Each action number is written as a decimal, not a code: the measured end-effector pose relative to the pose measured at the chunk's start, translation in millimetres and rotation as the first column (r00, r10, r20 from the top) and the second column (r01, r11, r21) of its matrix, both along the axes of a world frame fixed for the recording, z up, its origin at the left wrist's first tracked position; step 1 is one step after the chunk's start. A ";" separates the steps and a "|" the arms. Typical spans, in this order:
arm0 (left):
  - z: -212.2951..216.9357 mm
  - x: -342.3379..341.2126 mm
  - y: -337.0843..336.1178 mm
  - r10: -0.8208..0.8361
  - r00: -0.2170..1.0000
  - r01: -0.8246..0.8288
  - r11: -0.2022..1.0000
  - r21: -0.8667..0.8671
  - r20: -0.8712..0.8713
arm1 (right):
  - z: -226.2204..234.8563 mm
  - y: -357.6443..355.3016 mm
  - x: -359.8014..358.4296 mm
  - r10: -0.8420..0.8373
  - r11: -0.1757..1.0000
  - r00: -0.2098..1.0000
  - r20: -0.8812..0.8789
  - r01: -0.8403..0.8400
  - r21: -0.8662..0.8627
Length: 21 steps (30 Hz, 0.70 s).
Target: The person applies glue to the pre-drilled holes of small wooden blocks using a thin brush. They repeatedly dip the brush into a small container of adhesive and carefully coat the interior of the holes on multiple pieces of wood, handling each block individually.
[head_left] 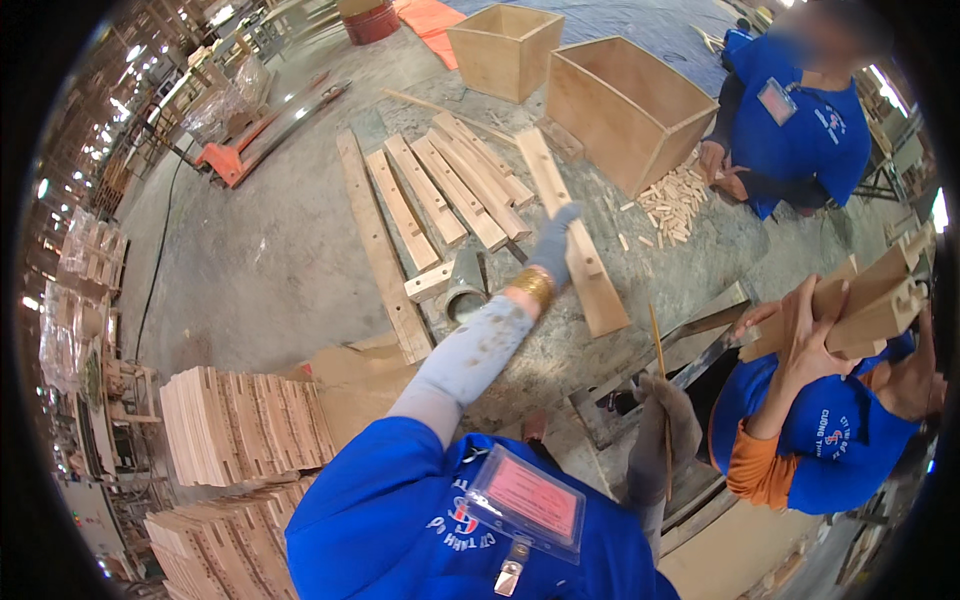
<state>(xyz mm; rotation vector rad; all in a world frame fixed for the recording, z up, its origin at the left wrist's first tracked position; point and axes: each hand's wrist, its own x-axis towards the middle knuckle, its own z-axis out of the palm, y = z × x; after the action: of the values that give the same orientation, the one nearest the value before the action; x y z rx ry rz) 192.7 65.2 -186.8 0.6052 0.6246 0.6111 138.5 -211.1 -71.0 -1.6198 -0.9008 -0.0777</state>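
- Two open plywood boxes (pixel 625 105) stood beyond the fingers; about six loose slats (pixel 455 190) lay fanned on the floor.
- Left hand (pixel 553 250), gloved, arm extended forward, fingers closed on one long wooden board (pixel 590 280), its far end beyond the fingertips.
- Right hand (pixel 665 425), gloved, raised near the chest, fingers pinching one thin stick (pixel 660 370) upright.
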 end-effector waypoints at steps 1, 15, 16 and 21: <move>-11.0 19.5 -4.6 -0.014 1.000 0.014 1.000 -0.002 -0.024 | 0.1 -4.0 0.7 -0.020 0.999 1.000 -0.020 0.019 -0.042; -50.7 88.8 14.4 0.301 0.869 0.083 0.692 0.717 -0.392 | -46.5 0.1 25.6 -0.122 0.990 0.971 -0.208 0.104 -0.094; -50.3 78.7 23.0 0.302 0.863 0.163 0.592 0.789 -0.405 | -57.1 7.9 31.5 -0.089 0.990 0.986 -0.144 0.071 -0.125; -22.5 -18.9 104.0 0.183 0.686 0.715 0.013 0.699 -0.704 | -101.4 90.1 48.7 0.130 0.981 0.991 -0.034 -0.133 -0.143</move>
<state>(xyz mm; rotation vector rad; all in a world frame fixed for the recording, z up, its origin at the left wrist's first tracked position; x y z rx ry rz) 173.7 169.2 -209.3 2.4285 0.5795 0.2722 187.2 -121.0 -172.4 -1.6869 -1.0114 0.1018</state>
